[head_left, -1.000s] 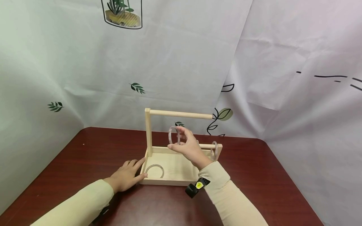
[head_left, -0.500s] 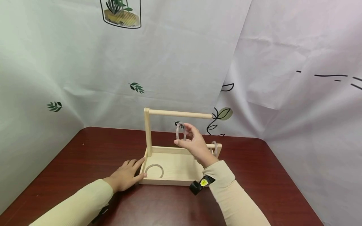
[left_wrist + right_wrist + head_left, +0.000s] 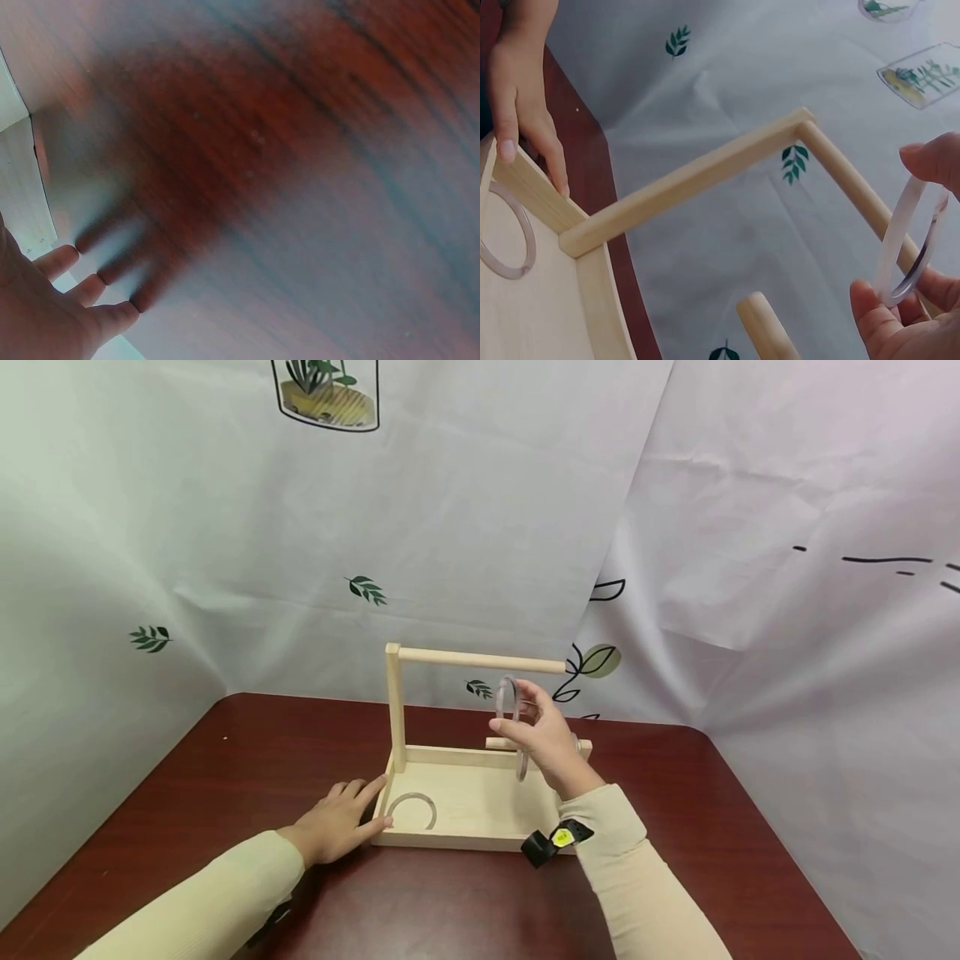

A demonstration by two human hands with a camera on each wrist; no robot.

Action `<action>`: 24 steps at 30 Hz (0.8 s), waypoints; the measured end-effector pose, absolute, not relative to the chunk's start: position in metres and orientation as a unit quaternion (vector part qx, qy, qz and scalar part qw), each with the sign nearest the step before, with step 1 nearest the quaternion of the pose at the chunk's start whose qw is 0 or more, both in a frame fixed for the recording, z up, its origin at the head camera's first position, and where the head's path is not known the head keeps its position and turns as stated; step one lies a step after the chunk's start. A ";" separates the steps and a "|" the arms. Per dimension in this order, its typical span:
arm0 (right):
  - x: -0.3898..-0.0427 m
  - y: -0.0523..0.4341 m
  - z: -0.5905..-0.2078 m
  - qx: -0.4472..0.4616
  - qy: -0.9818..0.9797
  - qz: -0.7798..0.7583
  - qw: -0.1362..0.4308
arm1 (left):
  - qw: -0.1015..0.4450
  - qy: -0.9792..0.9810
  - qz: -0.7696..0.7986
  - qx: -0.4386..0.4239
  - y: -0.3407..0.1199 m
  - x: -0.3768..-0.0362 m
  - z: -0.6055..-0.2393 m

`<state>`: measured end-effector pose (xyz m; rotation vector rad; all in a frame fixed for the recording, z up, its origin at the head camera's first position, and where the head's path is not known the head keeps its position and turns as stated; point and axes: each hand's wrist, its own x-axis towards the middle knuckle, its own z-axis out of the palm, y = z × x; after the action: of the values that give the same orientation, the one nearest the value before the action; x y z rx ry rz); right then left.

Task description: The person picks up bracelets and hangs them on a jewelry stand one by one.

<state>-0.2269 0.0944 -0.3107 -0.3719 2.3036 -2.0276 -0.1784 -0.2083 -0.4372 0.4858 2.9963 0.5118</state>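
My right hand (image 3: 517, 708) pinches a translucent ring (image 3: 507, 697) upright, just below the free right end of the upper rod (image 3: 480, 660) of a wooden stand (image 3: 465, 839). In the right wrist view the ring (image 3: 907, 196) sits between the thumb and fingers of my right hand (image 3: 891, 232), beside the upper rod (image 3: 855, 187) and above the lower rod (image 3: 769, 330). A second ring (image 3: 412, 810) lies flat on the stand's base. Another ring (image 3: 520, 767) hangs on the lower rod (image 3: 501, 744). My left hand (image 3: 341, 822) rests flat on the table, fingers touching the base's front left corner.
The stand sits mid-table on a dark red wooden table (image 3: 225, 777). White printed cloth (image 3: 450, 527) hangs closely behind and along both sides. The left wrist view shows only fingertips (image 3: 67, 300), tabletop and the base's corner (image 3: 22, 195).
My right hand has carried the ring to the right and slightly upward, from mid-stand to near the upper rod's free end. The left hand has stayed put.
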 end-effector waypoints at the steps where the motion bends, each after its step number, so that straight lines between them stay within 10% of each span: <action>1: -0.227 0.096 -0.311 -0.116 0.744 -0.657 0.026 | 0.033 0.973 0.166 0.157 -0.208 -0.178 -0.437; 24: -0.229 0.125 -0.306 -0.042 0.733 -0.678 -0.025 | 0.044 0.971 0.181 0.152 -0.209 -0.177 -0.434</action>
<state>-0.2288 0.1250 -0.3055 -0.1332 2.3407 -2.1660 -0.1771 -0.2086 -0.4344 0.4641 2.9669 0.5518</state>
